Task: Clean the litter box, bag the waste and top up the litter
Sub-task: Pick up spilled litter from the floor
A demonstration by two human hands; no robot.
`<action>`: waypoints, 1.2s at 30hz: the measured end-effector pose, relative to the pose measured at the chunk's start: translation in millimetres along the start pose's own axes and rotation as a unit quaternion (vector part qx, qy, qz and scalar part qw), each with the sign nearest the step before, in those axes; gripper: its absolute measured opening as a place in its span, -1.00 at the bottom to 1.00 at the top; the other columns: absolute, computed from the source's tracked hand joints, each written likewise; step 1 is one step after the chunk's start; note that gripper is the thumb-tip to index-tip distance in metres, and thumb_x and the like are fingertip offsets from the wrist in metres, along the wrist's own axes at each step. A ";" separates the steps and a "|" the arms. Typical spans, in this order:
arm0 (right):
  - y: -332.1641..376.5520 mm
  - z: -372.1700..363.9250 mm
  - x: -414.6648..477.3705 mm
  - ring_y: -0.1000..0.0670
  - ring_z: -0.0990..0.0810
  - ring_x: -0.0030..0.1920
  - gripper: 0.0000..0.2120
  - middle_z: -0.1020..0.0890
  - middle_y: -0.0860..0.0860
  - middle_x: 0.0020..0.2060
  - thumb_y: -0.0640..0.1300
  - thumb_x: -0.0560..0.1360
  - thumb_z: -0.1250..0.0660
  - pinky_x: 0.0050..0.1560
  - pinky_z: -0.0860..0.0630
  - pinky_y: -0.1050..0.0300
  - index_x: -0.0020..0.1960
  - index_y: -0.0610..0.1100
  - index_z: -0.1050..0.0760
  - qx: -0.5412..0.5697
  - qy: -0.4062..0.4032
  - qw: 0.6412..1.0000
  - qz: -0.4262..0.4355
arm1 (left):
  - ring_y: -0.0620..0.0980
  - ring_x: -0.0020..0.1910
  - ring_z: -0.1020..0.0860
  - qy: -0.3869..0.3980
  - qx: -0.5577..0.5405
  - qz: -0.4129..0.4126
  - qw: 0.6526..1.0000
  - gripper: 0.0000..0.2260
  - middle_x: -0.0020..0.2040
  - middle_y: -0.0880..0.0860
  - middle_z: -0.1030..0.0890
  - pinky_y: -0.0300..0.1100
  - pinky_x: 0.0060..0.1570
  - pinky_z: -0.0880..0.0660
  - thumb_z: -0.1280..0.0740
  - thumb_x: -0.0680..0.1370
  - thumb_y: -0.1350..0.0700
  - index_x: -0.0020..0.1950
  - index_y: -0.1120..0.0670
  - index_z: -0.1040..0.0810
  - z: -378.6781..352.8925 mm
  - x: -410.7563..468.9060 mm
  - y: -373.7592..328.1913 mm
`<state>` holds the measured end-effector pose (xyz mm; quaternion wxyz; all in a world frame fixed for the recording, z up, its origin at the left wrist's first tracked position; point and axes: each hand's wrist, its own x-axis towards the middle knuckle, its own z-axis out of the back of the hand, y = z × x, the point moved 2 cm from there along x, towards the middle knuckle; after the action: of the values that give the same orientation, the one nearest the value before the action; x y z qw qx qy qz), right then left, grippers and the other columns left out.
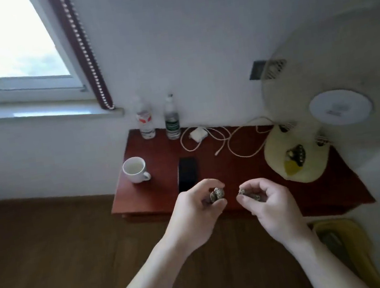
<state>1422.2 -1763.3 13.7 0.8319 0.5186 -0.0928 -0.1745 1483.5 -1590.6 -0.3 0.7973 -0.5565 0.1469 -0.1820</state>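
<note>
Head view: the fingers (210,185) of the left hand (193,216) pinch a small grey, speckled lump, the left clump (218,194). Those of the right hand (268,206) curl round a second lump of the same kind, the right clump (248,194). The two hands are held near each other, apart, above the front edge of the red-brown counter (152,197).

Behind them on the counter lie a black phone (187,174), a white mug (135,170), a white charger (196,133) with its cable, two bottles (172,122) against the wall and a cream fan base (294,154). A blurred yellow object (342,242) stands on the wooden floor (54,258) at lower right; what it is cannot be told.

Progress, as a judgement: the clumps are probably waste lifted from the litter, so removal is under way. No litter box, bag, scoop or fresh litter is in view, so the waste appears not yet bagged. Whether the box has been cleaned or topped up cannot be told.
</note>
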 end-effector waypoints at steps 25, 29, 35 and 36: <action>157.3 -356.3 -109.3 0.16 -0.65 -0.18 -0.89 -0.68 0.12 -0.26 -0.15 0.41 -0.53 -0.20 -0.52 0.35 -0.13 0.02 -0.65 -0.023 0.523 0.823 0.220 | -0.10 -0.34 -0.58 -0.548 -0.012 0.189 0.815 -0.78 -0.31 -0.11 -0.62 -0.13 -0.27 -0.59 -0.46 0.51 0.14 0.07 -0.16 -0.61 224.0 -291.5 111.5; 180.0 -412.5 -155.2 0.14 -0.65 -0.20 -0.89 -0.68 0.14 -0.26 -0.14 0.41 -0.54 -0.23 -0.52 0.32 -0.13 0.03 -0.64 -0.032 0.572 0.784 0.238 | -0.16 -0.29 -0.60 -0.601 -0.008 0.217 0.769 -0.78 -0.29 -0.26 -0.60 -0.33 -0.25 -0.51 -0.45 0.52 0.13 0.09 -0.15 -0.61 247.9 -349.4 127.4; 212.9 -484.1 -223.3 0.15 -0.65 -0.20 -0.87 -0.67 0.16 -0.27 -0.14 0.41 -0.54 -0.24 -0.55 0.29 -0.12 0.03 -0.64 -0.046 0.644 0.712 0.276 | -0.18 -0.29 -0.59 -0.687 -0.009 0.259 0.679 -0.76 -0.31 -0.26 -0.60 -0.28 -0.23 -0.54 -0.46 0.51 0.13 0.03 -0.22 -0.59 275.1 -424.5 144.7; 218.1 -496.0 -232.6 0.16 -0.64 -0.22 -0.88 -0.67 0.14 -0.28 -0.15 0.41 -0.54 -0.26 -0.53 0.31 -0.12 0.03 -0.64 -0.046 0.656 0.700 0.280 | -0.18 -0.28 -0.60 -0.697 -0.009 0.265 0.667 -0.75 -0.29 -0.25 -0.61 -0.30 -0.23 -0.54 -0.46 0.51 0.13 0.00 -0.25 -0.58 279.6 -433.1 146.9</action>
<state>1416.5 -1174.1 -5.5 0.7159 0.4125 0.3432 0.4467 1238.5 -1114.8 -30.5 0.6771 -0.4660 -0.3086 0.4787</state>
